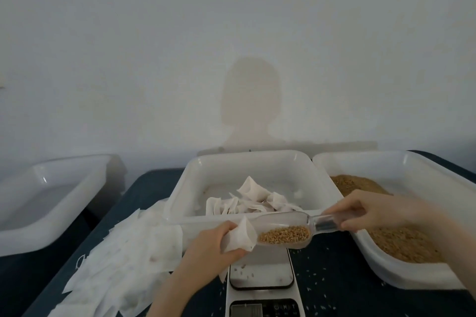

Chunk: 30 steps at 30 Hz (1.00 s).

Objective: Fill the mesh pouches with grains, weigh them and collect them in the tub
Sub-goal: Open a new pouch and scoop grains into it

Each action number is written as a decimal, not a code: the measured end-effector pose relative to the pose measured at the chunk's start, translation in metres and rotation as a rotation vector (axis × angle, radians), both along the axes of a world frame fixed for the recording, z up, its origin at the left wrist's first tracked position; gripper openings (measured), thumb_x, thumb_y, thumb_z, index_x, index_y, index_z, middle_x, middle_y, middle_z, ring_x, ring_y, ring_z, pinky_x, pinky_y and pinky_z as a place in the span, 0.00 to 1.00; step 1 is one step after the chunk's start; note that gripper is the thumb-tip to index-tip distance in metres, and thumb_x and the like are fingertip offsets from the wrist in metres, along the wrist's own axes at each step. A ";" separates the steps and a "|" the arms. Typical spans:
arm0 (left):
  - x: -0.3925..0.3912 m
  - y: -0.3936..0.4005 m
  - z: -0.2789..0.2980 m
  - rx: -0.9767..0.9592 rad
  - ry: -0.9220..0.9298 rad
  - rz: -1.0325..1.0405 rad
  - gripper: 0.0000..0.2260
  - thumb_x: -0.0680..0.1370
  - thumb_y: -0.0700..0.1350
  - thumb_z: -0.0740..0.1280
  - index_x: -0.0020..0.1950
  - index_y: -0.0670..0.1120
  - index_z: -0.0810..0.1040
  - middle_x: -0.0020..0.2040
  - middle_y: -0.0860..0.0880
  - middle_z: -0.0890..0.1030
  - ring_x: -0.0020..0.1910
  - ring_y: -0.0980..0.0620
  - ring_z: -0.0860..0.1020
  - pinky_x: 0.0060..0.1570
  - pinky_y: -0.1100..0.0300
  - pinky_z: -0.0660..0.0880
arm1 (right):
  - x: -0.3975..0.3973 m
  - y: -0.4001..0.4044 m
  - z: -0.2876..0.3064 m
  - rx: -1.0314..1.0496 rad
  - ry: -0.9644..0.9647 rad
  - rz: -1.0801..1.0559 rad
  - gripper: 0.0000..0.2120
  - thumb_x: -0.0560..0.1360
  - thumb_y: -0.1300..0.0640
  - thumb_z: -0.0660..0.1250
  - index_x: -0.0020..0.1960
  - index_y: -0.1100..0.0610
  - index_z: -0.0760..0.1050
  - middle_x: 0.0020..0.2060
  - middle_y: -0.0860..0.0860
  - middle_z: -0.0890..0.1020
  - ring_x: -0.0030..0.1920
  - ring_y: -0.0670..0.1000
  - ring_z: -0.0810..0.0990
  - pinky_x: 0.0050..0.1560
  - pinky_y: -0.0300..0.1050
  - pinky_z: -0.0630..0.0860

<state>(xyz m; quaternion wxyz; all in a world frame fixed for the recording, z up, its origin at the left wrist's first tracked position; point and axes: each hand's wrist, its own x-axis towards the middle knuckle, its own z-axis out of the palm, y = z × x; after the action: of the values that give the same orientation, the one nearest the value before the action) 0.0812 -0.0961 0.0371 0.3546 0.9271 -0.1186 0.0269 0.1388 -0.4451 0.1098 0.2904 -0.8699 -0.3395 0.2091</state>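
My left hand (213,242) grips a white mesh pouch (238,237) with its mouth turned right. A clear plastic scoop (283,231) loaded with brown grains points its lip into that mouth; my right hand (360,213) holds the scoop's handle. Both hover just above the white kitchen scale (260,273), whose platform bears a few stray grains. Behind them stands the middle white tub (180,195) with several filled pouches (247,201) inside. At the right, a white tub (386,267) holds loose grains (401,242).
A heap of flat unfilled pouches (121,260) lies on the dark table left of the scale. Another white tub (46,203) stands at far left. Scattered grains (322,278) dot the table right of the scale. A pale wall rises behind.
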 end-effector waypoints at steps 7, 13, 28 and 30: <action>0.000 -0.009 0.000 0.118 -0.013 -0.019 0.24 0.67 0.64 0.66 0.61 0.62 0.68 0.50 0.64 0.76 0.50 0.64 0.74 0.52 0.63 0.73 | -0.003 0.013 -0.003 0.013 0.055 0.000 0.16 0.76 0.48 0.64 0.63 0.38 0.76 0.35 0.40 0.77 0.36 0.37 0.72 0.44 0.33 0.69; 0.000 -0.021 -0.003 0.205 0.013 -0.053 0.27 0.71 0.61 0.69 0.67 0.58 0.63 0.58 0.59 0.72 0.55 0.59 0.71 0.54 0.63 0.69 | -0.009 0.022 0.001 -0.004 0.059 0.000 0.14 0.78 0.53 0.65 0.62 0.42 0.77 0.37 0.37 0.78 0.37 0.35 0.74 0.46 0.30 0.70; 0.017 -0.050 -0.012 -0.075 -0.033 0.152 0.13 0.73 0.53 0.70 0.45 0.55 0.65 0.42 0.56 0.73 0.39 0.61 0.72 0.35 0.72 0.67 | -0.006 0.072 0.052 -0.354 -0.981 -0.213 0.17 0.77 0.40 0.59 0.65 0.39 0.73 0.57 0.38 0.76 0.63 0.42 0.68 0.60 0.35 0.54; 0.018 -0.051 -0.010 -0.118 -0.034 0.152 0.12 0.73 0.51 0.70 0.50 0.50 0.69 0.45 0.52 0.76 0.42 0.57 0.75 0.38 0.70 0.69 | -0.008 0.083 0.056 -0.420 -1.088 -0.207 0.17 0.79 0.42 0.57 0.66 0.40 0.71 0.58 0.39 0.75 0.66 0.43 0.64 0.70 0.38 0.43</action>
<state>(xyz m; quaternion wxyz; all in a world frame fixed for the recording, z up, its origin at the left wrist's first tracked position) 0.0993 -0.1467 0.0271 0.4036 0.9102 -0.0523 0.0764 0.1304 -0.3620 0.1657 -0.0847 -0.9195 -0.3045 -0.2335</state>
